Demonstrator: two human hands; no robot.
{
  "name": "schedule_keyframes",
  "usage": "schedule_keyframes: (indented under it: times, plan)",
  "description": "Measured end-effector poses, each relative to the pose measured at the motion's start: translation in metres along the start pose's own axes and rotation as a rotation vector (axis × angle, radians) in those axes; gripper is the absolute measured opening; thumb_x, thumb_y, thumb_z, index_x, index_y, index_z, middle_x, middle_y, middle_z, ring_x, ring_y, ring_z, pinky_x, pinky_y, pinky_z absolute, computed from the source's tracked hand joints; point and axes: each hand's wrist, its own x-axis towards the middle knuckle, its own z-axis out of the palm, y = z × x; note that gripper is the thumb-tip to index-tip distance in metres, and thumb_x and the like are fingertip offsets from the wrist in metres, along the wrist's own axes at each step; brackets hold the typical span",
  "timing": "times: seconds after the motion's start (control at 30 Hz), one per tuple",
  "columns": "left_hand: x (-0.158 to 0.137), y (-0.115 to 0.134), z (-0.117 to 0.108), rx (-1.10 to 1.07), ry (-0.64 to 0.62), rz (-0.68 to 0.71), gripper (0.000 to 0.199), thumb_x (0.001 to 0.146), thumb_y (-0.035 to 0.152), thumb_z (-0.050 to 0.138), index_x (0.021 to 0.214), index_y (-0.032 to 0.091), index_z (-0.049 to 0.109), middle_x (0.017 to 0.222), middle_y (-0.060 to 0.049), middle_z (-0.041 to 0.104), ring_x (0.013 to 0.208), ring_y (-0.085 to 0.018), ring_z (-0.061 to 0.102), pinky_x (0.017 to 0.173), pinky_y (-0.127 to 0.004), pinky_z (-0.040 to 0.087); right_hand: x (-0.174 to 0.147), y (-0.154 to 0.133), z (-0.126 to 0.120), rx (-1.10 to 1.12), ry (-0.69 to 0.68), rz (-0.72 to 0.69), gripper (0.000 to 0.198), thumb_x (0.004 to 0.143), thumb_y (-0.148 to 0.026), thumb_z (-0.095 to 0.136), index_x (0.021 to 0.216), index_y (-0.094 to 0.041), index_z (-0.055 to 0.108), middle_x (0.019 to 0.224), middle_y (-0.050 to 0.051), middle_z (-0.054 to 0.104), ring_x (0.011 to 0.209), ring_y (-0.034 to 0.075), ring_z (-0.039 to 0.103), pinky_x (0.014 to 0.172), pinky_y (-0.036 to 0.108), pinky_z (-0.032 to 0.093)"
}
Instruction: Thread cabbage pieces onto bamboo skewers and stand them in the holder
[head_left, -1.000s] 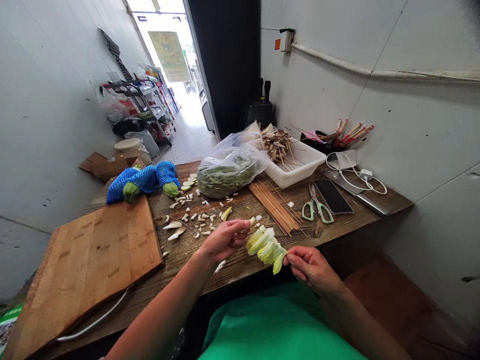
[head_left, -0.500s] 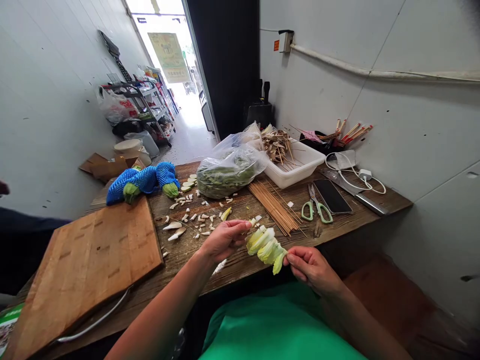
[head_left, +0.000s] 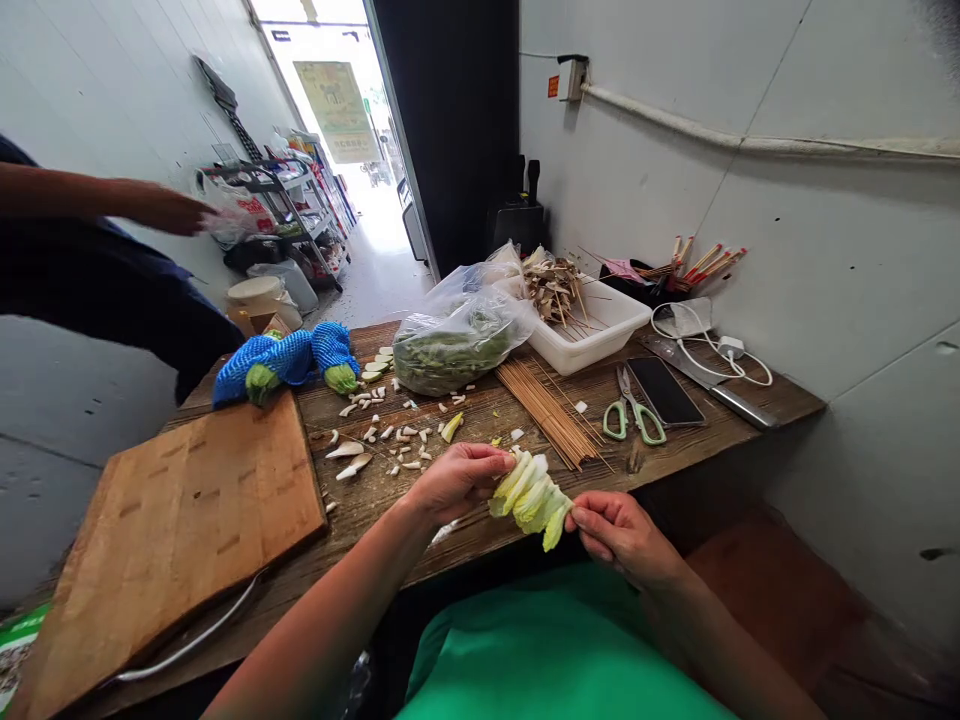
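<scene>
Between my hands, above the table's front edge, hangs a row of pale yellow-green cabbage leaves (head_left: pixel 529 496), bunched as if threaded on a skewer; the skewer itself is mostly hidden. My left hand (head_left: pixel 466 482) is closed, thumb and fingers pinching the upper left end of the row. At the lower right end, the fingers of my right hand (head_left: pixel 621 532) are closed in a pinch by the last leaf. Just beyond the leaves, a bundle of bare bamboo skewers (head_left: pixel 546 415) lies on the wooden table (head_left: pixel 480 520).
Scissors (head_left: pixel 634 415), a phone (head_left: pixel 665 391) and a knife (head_left: pixel 742 407) lie right. Behind stand a bag of greens (head_left: pixel 457 345) and a white tray (head_left: pixel 592 350). Left are a cutting board (head_left: pixel 202 500), blue-netted vegetables (head_left: pixel 274 360) and another person's arm (head_left: pixel 112 200). Mushroom pieces (head_left: pixel 349 460) lie scattered.
The leaf piece in my left hand has come down against the others, and the row is packed closer. My right hand stays nearly still. Another person has come into view at the left.
</scene>
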Motion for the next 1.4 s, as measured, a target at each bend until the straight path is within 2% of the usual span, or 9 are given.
schedule_keyframes:
  times: [0.2,0.3,0.43,0.57,0.77,0.9,1.1,1.27,1.4]
  plan:
    - [-0.003,0.002,0.001,0.044,0.069,0.094,0.038,0.062,0.042,0.078,0.079,0.01,0.07,0.059,0.001,0.048,0.047,-0.003,0.031,0.043,-0.017,0.02,0.003,-0.002,-0.003,0.07,0.01,-0.041,0.032,0.081,-0.045,0.059,0.076,-0.013,0.058,0.04,-0.01,0.036,0.031,0.001,0.021,0.033,0.016,0.014]
    - [-0.008,0.011,-0.023,0.29,0.335,0.352,0.045,0.069,0.047,0.07,0.101,0.015,0.068,0.072,-0.002,0.059,0.052,-0.006,0.039,0.046,-0.019,0.028,0.001,-0.001,-0.011,0.104,0.057,-0.064,0.031,0.081,-0.044,0.06,0.076,-0.013,0.058,0.04,-0.01,0.034,0.031,0.001,0.019,0.032,0.016,0.013]
    - [-0.009,0.02,-0.068,0.817,0.717,0.525,0.034,0.073,0.043,0.065,0.092,0.016,0.071,0.072,-0.003,0.064,0.057,-0.012,0.048,0.053,-0.023,0.035,-0.004,0.003,-0.023,0.118,0.136,-0.071,0.03,0.08,-0.043,0.061,0.078,-0.014,0.058,0.04,-0.011,0.033,0.032,0.001,0.018,0.032,0.016,0.012]
    - [0.009,0.011,-0.089,1.302,0.63,0.451,0.025,0.075,0.037,0.061,0.088,0.018,0.072,0.083,-0.006,0.067,0.07,-0.018,0.057,0.065,-0.026,0.04,-0.003,0.004,-0.023,0.109,0.156,-0.071,0.03,0.08,-0.044,0.062,0.078,-0.014,0.058,0.041,-0.011,0.034,0.032,0.001,0.019,0.032,0.016,0.012]
    - [0.032,0.0,-0.088,1.489,0.65,0.313,0.027,0.075,0.026,0.061,0.099,0.018,0.068,0.089,-0.008,0.065,0.078,-0.02,0.058,0.07,-0.027,0.04,-0.001,-0.002,-0.015,0.099,0.148,-0.075,0.034,0.077,-0.047,0.063,0.075,-0.014,0.057,0.039,-0.011,0.033,0.031,0.0,0.019,0.032,0.017,0.012]
    - [0.032,0.004,-0.093,1.05,0.633,0.301,0.024,0.074,0.025,0.063,0.094,0.015,0.068,0.081,-0.007,0.066,0.071,-0.017,0.057,0.066,-0.026,0.042,-0.003,-0.004,-0.018,0.088,0.193,-0.093,0.033,0.078,-0.047,0.062,0.077,-0.014,0.057,0.04,-0.011,0.034,0.031,0.001,0.019,0.032,0.017,0.012]
    - [0.019,0.013,-0.09,-0.115,0.262,0.084,0.03,0.068,0.011,0.072,0.097,0.009,0.063,0.084,-0.01,0.066,0.069,-0.014,0.063,0.059,-0.022,0.05,-0.001,-0.003,-0.016,0.043,0.226,-0.104,0.033,0.079,-0.047,0.061,0.077,-0.015,0.056,0.041,-0.01,0.035,0.033,0.002,0.021,0.033,0.017,0.013]
    - [0.009,0.02,-0.075,-0.259,0.182,0.063,0.03,0.07,0.005,0.068,0.099,0.011,0.059,0.083,-0.008,0.066,0.071,-0.014,0.064,0.057,-0.02,0.051,0.0,-0.007,-0.018,-0.014,0.265,-0.127,0.034,0.079,-0.049,0.059,0.079,-0.015,0.056,0.041,-0.01,0.035,0.033,0.002,0.022,0.033,0.018,0.013]
    - [0.008,0.009,-0.066,-0.04,0.265,0.157,0.029,0.063,0.015,0.076,0.087,0.012,0.061,0.073,-0.004,0.064,0.065,-0.014,0.063,0.054,-0.019,0.048,0.005,-0.04,-0.038,-0.22,0.415,-0.289,0.034,0.081,-0.05,0.055,0.082,-0.016,0.058,0.044,-0.008,0.039,0.037,0.005,0.029,0.036,0.02,0.02]
